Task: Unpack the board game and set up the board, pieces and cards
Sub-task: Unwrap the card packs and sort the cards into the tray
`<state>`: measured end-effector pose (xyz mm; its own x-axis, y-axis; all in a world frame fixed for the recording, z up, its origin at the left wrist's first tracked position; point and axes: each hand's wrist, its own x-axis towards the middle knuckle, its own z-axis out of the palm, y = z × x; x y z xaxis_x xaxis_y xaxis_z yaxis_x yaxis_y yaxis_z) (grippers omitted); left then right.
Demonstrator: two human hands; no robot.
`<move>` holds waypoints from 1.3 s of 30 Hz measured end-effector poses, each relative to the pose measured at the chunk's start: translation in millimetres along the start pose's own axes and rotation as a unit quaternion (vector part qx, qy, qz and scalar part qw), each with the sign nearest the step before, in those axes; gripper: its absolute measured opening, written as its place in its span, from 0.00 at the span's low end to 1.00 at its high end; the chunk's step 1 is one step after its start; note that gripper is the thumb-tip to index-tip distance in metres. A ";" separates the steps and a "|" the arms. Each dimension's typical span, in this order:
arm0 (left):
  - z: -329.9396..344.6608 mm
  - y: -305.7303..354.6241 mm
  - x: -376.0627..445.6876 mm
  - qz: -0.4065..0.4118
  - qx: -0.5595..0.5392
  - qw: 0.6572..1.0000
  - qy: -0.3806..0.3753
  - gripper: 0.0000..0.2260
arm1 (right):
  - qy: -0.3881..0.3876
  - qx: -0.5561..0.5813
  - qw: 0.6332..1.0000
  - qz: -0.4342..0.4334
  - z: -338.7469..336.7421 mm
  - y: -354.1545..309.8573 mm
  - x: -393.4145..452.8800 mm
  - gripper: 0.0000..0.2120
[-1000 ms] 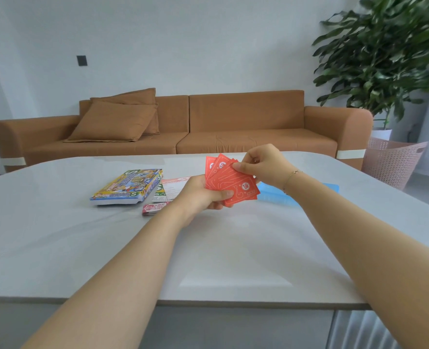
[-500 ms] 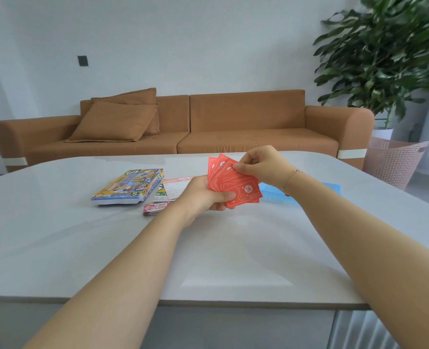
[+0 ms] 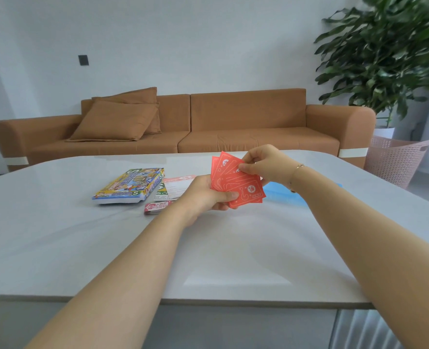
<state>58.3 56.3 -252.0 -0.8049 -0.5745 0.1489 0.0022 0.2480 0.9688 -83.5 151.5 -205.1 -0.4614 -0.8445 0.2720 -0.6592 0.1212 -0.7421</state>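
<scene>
— What do you have on the cards?

— I see a fan of red cards held above the table. My left hand grips the fan's lower edge, thumb across the front. My right hand pinches the upper right of the top card.

— And around them?

— The game box lies flat to the left, a printed sheet beside it, a small red pack just in front. A blue tray sits behind my right wrist.
</scene>
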 end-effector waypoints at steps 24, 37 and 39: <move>1.1 -4.4 1.4 -0.003 0.047 0.998 -0.036 0.07 | -0.056 -0.008 0.998 0.003 -16.1 -4.4 -3.2 0.13; 1.3 -4.4 0.5 0.005 0.037 0.999 -0.040 0.08 | -0.010 -0.032 0.994 -0.105 -7.3 1.8 2.4 0.03; 1.5 -4.7 1.2 0.007 0.041 0.998 -0.039 0.08 | -0.026 -0.039 0.994 -0.099 -9.1 2.8 3.2 0.03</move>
<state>56.5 55.6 -256.7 -0.8488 -0.5090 0.1429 -0.0327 0.3203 0.9468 -92.2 153.9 -200.7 -0.2888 -0.8813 0.3740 -0.7790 -0.0108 -0.6269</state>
